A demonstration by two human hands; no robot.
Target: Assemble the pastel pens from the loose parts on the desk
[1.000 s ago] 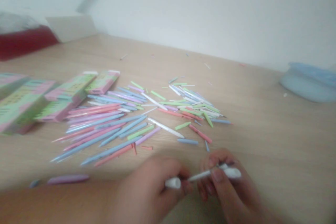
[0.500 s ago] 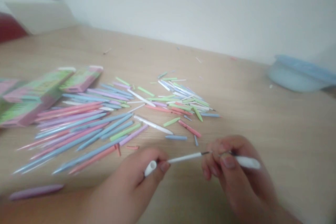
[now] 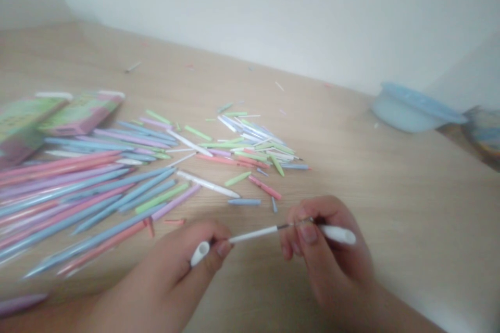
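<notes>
My left hand is closed, pinching the rear of a thin white pen refill between thumb and forefinger. A white hollow pen barrel also sits in that hand, its open end showing. At the refill's dark tip, the fingers of my right hand are pinched together. A short white pen part sticks out behind those fingers. Something small and thin, perhaps a spring, is between the right fingertips, but blur hides its detail. Just beyond the hands lie a red pen piece and a blue one.
Many pastel pen barrels spread over the left of the wooden table. A pile of smaller pen parts lies mid-table. Green and pink boxes stand at the left. A light blue bowl-like object is at the back right.
The view has swung right, so everything sits further left in the picture. Both hands keep the same hold on the refill and white pen parts.
</notes>
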